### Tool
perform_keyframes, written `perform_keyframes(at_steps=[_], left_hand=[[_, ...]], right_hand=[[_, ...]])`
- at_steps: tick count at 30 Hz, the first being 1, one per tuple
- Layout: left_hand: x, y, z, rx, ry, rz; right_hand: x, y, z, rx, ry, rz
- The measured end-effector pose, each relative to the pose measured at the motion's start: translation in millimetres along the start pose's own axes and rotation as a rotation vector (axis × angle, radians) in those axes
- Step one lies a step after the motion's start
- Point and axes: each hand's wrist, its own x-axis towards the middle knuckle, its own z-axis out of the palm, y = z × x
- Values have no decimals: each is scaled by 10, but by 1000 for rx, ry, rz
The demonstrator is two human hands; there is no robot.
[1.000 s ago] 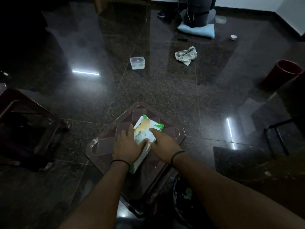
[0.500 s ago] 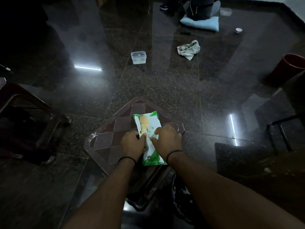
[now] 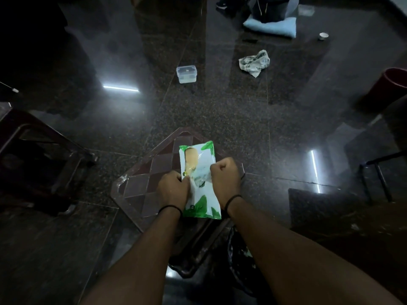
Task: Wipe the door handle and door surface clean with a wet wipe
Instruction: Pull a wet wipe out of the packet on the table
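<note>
Step one, getting a wipe out: wet wipe pack [image 3: 199,179] flat on stool top [image 3: 141,186], left hand [image 3: 174,188] pinching at its flap, right hand [image 3: 224,175] fisted on its edge; next, peel open, pull one sheet.

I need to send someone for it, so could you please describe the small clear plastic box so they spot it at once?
Look at the dark polished floor beyond the stool. The clear lidded box sits there alone, left of the crumpled cloth; it alone is rigid, rectangular and see-through.
</note>
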Motion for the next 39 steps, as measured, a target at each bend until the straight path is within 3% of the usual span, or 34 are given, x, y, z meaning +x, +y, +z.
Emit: perform_keyframes(at_steps=[6,13,19,23,28,30,34,39], left_hand=[[5,216,-89,24,1,-60],[44,254,-182,90,-31,-83],[-66,223,-231,34,20,-148],[-149,272,-279,-40,261,8],[-162,425,-262,-307,297,169],[-199,501,-224,-429,222,173],[-306,765,-215,-592,-130,144],[-445,1119,-349,-901,-696,-188]], right_hand=[[33,-134,-29,330,-107,293],[15,-371,-161,692,-236,389],[21,-444,-210,778,-247,406],[5,-484,-223,809,-241,410],[13,-592,-369,857,-297,489],[47,-651,-451,828,-303,485],[64,-803,-648,798,-262,446],[2,-1020,-961,793,-213,376]])
